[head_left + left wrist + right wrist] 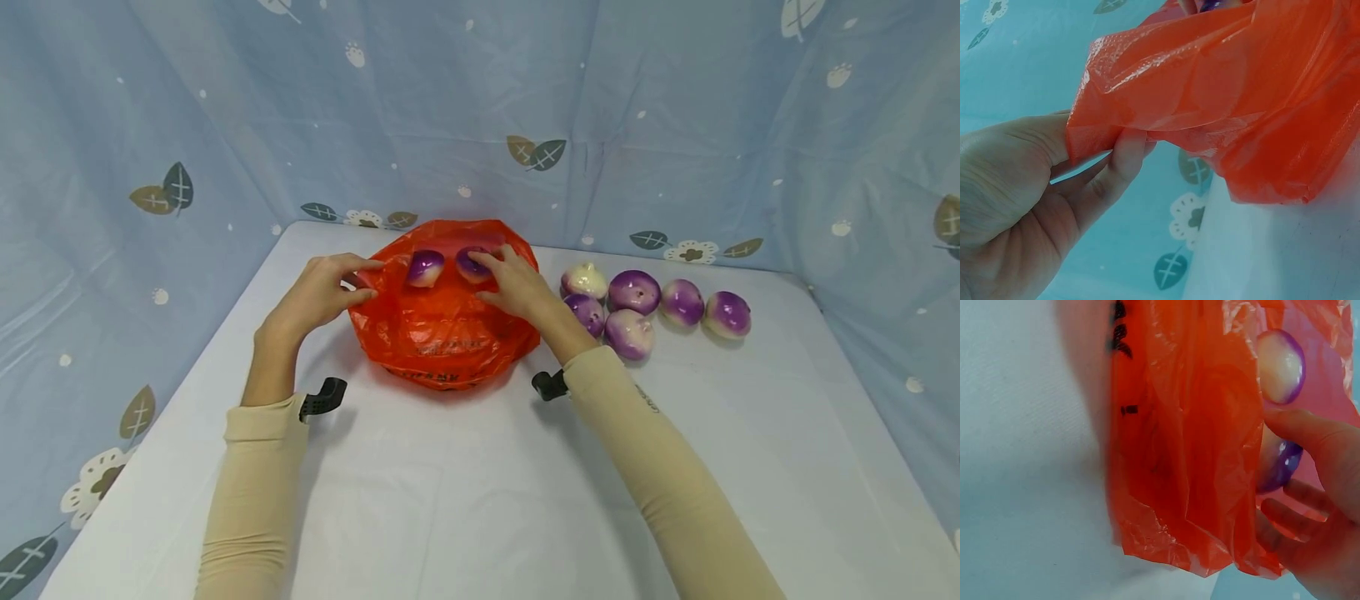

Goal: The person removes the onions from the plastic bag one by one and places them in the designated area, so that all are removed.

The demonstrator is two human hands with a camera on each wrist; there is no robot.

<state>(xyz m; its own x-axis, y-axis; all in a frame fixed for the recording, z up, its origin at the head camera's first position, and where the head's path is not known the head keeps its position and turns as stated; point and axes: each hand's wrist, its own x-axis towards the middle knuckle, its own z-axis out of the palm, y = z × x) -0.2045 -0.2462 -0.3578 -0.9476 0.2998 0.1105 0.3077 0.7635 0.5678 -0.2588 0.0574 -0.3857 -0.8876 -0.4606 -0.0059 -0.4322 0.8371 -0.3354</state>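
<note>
An orange plastic bag [442, 333] lies open on the white table [465, 483]. My left hand [358, 282] pinches the bag's left rim between thumb and fingers; the left wrist view shows the pinch [1100, 147] on the orange film [1222, 94]. Two purple-and-white onions sit inside the bag. My right hand [487, 265] reaches into the mouth and grips the right onion [468, 268]. In the right wrist view, thumb and fingers [1297, 472] curl round that onion [1272, 464], and the other onion [1280, 365] lies beyond it. The left onion [425, 268] lies free.
Several more purple onions [633, 292] and one pale one [584, 279] lie in a cluster on the table right of the bag. Blue patterned curtain [480, 108] walls the table at the back and both sides. The near half of the table is bare.
</note>
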